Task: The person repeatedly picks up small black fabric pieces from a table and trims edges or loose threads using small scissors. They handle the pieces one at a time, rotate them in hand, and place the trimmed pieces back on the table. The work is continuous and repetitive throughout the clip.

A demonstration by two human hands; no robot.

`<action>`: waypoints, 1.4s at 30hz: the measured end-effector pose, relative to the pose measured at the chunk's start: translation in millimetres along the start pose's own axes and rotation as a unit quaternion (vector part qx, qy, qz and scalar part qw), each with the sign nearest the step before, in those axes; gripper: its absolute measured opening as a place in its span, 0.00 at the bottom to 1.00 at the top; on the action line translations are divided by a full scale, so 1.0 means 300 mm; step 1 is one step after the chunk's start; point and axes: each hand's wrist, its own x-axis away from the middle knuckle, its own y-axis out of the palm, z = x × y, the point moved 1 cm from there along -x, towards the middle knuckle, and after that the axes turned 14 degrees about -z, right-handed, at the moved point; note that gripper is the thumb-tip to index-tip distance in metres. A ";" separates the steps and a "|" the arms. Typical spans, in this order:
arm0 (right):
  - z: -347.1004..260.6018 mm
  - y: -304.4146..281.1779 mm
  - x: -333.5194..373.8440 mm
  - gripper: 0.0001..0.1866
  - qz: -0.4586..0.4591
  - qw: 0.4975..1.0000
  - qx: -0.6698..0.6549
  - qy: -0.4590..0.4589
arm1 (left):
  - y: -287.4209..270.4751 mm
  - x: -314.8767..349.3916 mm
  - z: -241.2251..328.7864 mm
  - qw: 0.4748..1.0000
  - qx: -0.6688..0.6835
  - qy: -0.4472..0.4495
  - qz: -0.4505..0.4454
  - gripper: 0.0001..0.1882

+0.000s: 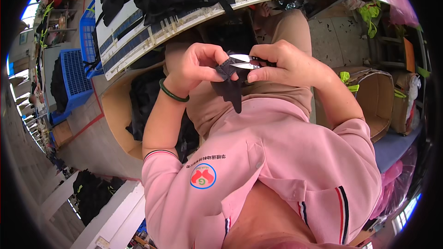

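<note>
My left hand [199,63] pinches a small piece of black fabric [230,91] between thumb and fingers. Its loose end hangs down in a narrow strip toward my lap. In my right hand [285,63] is a pair of thread snips [244,65] with silver blades and dark handles. The blades are parted and point left, with their tips at the fabric's edge beside my left fingertips. My right palm hides most of the handles. Both hands are held above my lap, just off the table's near edge.
Black fabric pieces and straps lie heaped on the worn table [159,32]. A cardboard box [115,110] with dark cloth stands at my left, another cardboard box [376,99] at my right. Blue plastic crates [76,76] are farther left. Dark scraps dot the floor.
</note>
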 end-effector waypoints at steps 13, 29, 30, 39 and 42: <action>-0.005 -0.004 -0.006 0.20 -0.050 0.990 0.130 -0.038 | -0.023 -0.031 0.009 0.979 0.061 -0.153 -0.123 0.10; 0.000 -0.008 0.001 0.20 -0.073 0.985 0.154 -0.007 | -0.011 -0.032 0.023 0.973 0.030 -0.200 -0.115 0.08; 0.000 -0.007 0.002 0.20 -0.075 0.985 0.155 -0.006 | -0.006 -0.034 0.023 0.973 0.028 -0.202 -0.108 0.08; -0.008 0.005 -0.013 0.19 -0.081 0.985 0.146 -0.032 | 0.002 -0.048 0.005 0.970 0.032 -0.214 -0.114 0.08; -0.007 0.006 -0.014 0.16 -0.073 0.982 0.164 -0.056 | 0.004 -0.055 0.001 0.969 0.031 -0.213 -0.122 0.08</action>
